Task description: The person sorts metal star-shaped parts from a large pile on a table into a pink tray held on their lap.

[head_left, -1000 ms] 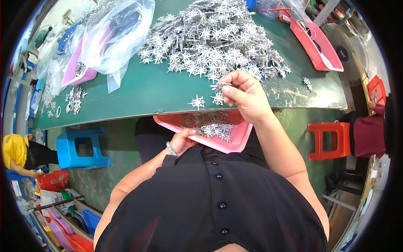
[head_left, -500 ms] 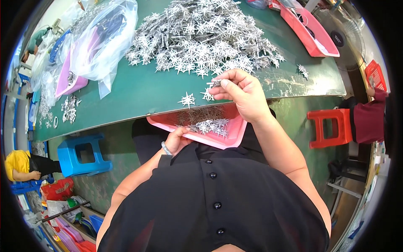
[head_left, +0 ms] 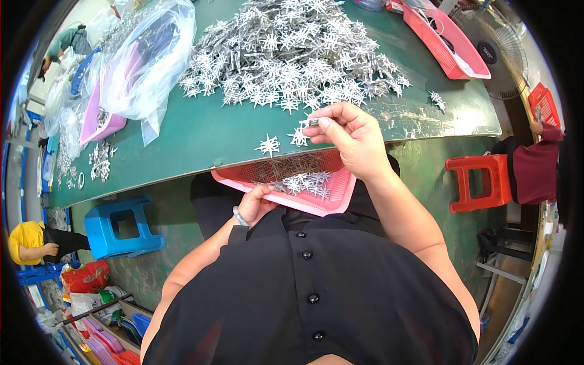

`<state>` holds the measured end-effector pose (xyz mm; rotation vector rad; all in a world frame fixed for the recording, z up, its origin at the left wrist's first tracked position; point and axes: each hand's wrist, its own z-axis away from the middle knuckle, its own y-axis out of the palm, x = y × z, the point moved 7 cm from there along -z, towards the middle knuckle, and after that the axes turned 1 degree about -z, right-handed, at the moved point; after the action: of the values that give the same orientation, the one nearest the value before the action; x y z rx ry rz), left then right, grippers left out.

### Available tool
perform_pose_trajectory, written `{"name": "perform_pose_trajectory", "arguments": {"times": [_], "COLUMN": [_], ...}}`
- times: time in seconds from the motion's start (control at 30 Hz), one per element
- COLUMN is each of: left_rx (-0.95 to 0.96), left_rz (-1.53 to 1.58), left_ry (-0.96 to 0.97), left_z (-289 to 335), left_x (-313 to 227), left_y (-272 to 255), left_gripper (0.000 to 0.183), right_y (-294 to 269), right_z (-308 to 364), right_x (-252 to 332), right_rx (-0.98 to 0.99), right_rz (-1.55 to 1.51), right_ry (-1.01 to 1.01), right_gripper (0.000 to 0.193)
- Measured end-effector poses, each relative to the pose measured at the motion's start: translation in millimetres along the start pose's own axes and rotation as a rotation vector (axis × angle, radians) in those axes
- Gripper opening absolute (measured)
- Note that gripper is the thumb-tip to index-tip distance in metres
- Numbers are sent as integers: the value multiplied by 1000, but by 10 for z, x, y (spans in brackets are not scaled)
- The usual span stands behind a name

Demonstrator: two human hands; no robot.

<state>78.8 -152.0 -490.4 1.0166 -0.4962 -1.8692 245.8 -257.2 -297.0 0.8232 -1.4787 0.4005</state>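
My right hand [head_left: 356, 137] is closed in a pinch on a small silver spiky metal piece [head_left: 311, 122] just above the table's front edge. Below its fingertips lies another star-shaped piece [head_left: 298, 137], and a similar one [head_left: 267, 145] rests to its left. My left hand [head_left: 257, 205] is closed over the near left rim of a pink basket [head_left: 340, 198] at my lap, its fingertips beside the metal. Inside the basket lie silver spiky pieces [head_left: 307, 182]. The far part of the basket is under the tabletop.
A large heap of silver spiky pieces [head_left: 292, 55] covers the middle of the green table [head_left: 201, 137]. Plastic bags [head_left: 146, 73] and a pink bin [head_left: 97, 121] stand left. A pink tray [head_left: 450, 61] sits right. Blue [head_left: 125, 228] and red stools [head_left: 477, 182] flank me; other people are nearby.
Both hands stay nearly in place. The piece in my right hand's pinch has turned slightly and now looks brighter. The whole view has shifted a little.
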Motion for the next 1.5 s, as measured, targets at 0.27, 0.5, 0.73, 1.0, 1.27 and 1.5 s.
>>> {"name": "perform_pose_trajectory", "arguments": {"times": [0.27, 0.5, 0.73, 1.0, 1.27, 1.5], "left_rx": [-11, -4, 7, 0, -23, -12], "left_rz": [4, -33, -21, -36, -52, -23], "left_ry": [14, 28, 48, 21, 14, 7], "left_z": [15, 0, 17, 40, 37, 60], "left_x": [-8, 0, -25, -38, -41, -48], "left_y": [5, -4, 27, 51, 37, 70], "left_gripper": [42, 44, 43, 41, 29, 31], "right_y": [-2, -73, -98, -143, -122, -105], "right_z": [14, 15, 58, 68, 80, 66], "right_x": [2, -124, -156, -220, -204, -205], "right_rx": [0, -77, -155, -170, -172, -151], "right_rz": [31, -254, -316, -328, -361, -325], "right_ry": [-7, 147, 229, 239, 244, 237], "right_gripper": [10, 10, 11, 11, 11, 13]}}
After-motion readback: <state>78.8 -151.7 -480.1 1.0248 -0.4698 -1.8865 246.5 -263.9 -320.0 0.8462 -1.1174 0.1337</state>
